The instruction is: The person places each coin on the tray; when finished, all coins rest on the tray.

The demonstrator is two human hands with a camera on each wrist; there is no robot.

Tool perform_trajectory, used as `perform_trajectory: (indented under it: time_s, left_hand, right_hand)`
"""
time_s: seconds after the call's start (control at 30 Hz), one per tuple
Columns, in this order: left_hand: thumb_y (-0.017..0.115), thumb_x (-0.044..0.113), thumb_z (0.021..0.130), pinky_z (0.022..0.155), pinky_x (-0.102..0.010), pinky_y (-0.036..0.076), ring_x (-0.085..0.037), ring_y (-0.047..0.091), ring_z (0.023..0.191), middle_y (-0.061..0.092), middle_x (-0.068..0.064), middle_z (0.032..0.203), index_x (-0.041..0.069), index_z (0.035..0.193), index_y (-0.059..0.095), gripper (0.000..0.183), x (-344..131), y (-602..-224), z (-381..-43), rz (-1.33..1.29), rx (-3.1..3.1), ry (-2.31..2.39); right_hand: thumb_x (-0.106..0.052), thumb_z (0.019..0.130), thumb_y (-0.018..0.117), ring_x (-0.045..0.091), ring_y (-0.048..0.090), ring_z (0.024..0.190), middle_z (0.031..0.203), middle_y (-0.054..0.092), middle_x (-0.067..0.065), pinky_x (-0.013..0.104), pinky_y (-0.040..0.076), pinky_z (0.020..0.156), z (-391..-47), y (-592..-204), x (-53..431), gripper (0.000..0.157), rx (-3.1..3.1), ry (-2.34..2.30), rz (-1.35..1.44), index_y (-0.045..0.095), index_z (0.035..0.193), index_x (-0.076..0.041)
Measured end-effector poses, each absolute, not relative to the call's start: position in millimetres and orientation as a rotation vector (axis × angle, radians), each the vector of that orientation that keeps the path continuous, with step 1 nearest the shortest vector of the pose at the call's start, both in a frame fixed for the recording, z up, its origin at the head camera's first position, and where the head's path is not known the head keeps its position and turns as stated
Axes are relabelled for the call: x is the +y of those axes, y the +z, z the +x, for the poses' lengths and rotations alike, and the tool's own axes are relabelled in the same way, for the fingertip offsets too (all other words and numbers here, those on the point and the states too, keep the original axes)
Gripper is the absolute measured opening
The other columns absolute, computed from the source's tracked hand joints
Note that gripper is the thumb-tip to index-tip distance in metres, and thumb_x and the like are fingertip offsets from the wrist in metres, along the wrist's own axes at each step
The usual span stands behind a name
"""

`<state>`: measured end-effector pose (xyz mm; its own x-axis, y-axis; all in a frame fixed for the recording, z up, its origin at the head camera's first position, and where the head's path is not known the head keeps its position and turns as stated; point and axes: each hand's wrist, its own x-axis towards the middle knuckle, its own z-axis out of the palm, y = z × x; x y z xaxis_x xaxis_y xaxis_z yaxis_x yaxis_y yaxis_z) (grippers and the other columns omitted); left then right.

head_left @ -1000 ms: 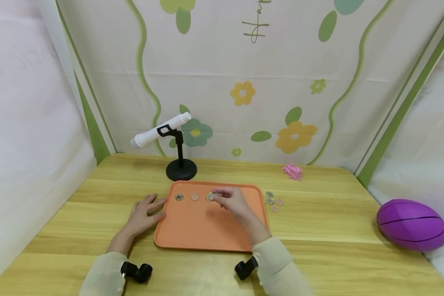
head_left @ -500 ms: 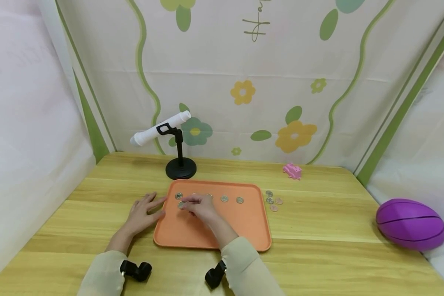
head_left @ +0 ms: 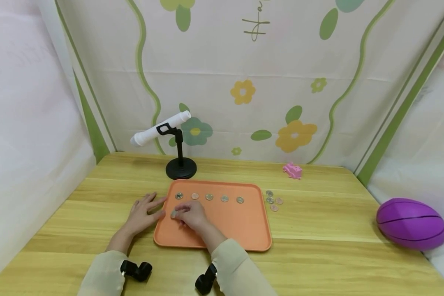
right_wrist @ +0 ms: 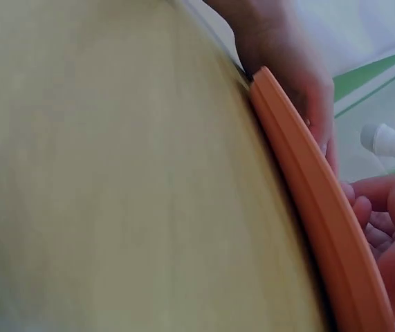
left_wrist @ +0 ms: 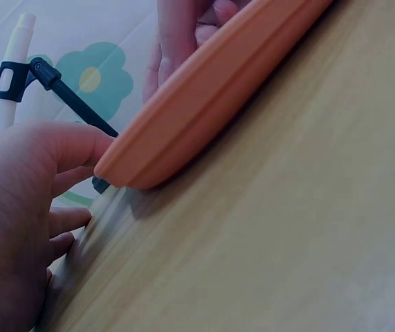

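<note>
An orange tray [head_left: 225,230] lies on the table, with several coins [head_left: 209,197] spaced in a row along its far side. In the head view my right hand [head_left: 192,216] pinches a silvery coin [head_left: 173,214] between thumb and fingers, low over the tray's left part, below the row's left end. My left hand [head_left: 142,217] rests on the table with fingers spread, thumb and index fingertips right at the tray's left rim. The left wrist view shows that hand [left_wrist: 17,200] beside the tray's wall [left_wrist: 183,111]. The tray's wall hides the pinched coin in both wrist views.
Several loose coins [head_left: 270,200] lie on the wooden table just right of the tray. Behind it stands a white microphone [head_left: 160,129] on a black stand [head_left: 181,168]. A small pink toy [head_left: 292,171] sits at the back right, a purple ball [head_left: 412,224] at the right edge.
My right hand has moved left across the tray and then nearer to me, with a coin between its fingers, uncovering coins in the row. The left hand stays put.
</note>
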<state>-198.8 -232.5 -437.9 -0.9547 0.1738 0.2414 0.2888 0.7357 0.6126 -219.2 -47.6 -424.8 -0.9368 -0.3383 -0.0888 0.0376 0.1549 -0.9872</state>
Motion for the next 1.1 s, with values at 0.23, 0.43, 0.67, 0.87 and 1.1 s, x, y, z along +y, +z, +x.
perform_trajectory:
  time_s: [0.23,0.43,0.67,0.87,1.1]
  left_hand:
    - [0.057,0.03,0.082,0.093,-0.058,0.003,-0.044,0.014,0.121,0.028,-0.028,0.131,0.007,0.123,0.05,0.048,-231.8,-438.6,-198.6,-0.381,-2.76,-1.043]
    - [0.057,0.031,0.082,0.093,-0.057,0.003,-0.043,0.014,0.122,0.028,-0.027,0.131,0.009,0.123,0.051,0.047,-231.9,-439.8,-199.1,-0.376,-2.761,-1.036]
    - [0.057,0.031,0.082,0.093,-0.058,0.003,-0.043,0.015,0.122,0.029,-0.027,0.131,0.009,0.123,0.051,0.047,-231.7,-439.8,-199.1,-0.371,-2.759,-1.021]
    - [0.057,0.03,0.082,0.092,-0.059,0.003,-0.043,0.015,0.122,0.029,-0.028,0.13,0.009,0.123,0.051,0.047,-230.6,-437.8,-198.5,-0.37,-2.768,-1.001]
    - [0.058,0.031,0.082,0.092,-0.059,0.003,-0.044,0.015,0.121,0.029,-0.028,0.13,0.009,0.123,0.051,0.048,-231.1,-437.6,-199.4,-0.369,-2.768,-1.001]
  right_hand:
    - [-0.001,0.074,0.065,0.009,0.045,0.039,0.06,0.058,0.001,0.021,0.039,0.039,-216.3,-424.9,-51.5,0.006,2.293,-1.776,-0.313,0.066,0.08,-0.002]
    - [-0.003,0.073,0.066,0.007,0.044,0.04,0.057,0.055,-0.001,0.02,0.037,0.039,-215.7,-425.4,-51.4,0.004,2.359,-1.743,-0.376,0.066,0.078,-0.003]
    - [-0.003,0.075,0.065,0.009,0.046,0.042,0.058,0.055,0.001,0.02,0.038,0.04,-214.9,-424.6,-46.8,0.008,2.281,-1.776,-0.41,0.066,0.083,-0.001]
    - [-0.004,0.077,0.063,0.013,0.051,0.048,0.064,0.059,0.003,0.023,0.043,0.044,-210.2,-415.5,-34.6,0.015,2.153,-1.826,-0.435,0.065,0.09,0.002]
    - [-0.004,0.078,0.062,0.029,0.056,0.062,0.074,0.059,0.006,0.028,0.045,0.051,-205.8,-397.0,-11.3,0.023,2.067,-1.831,-0.542,0.061,0.099,0.006]
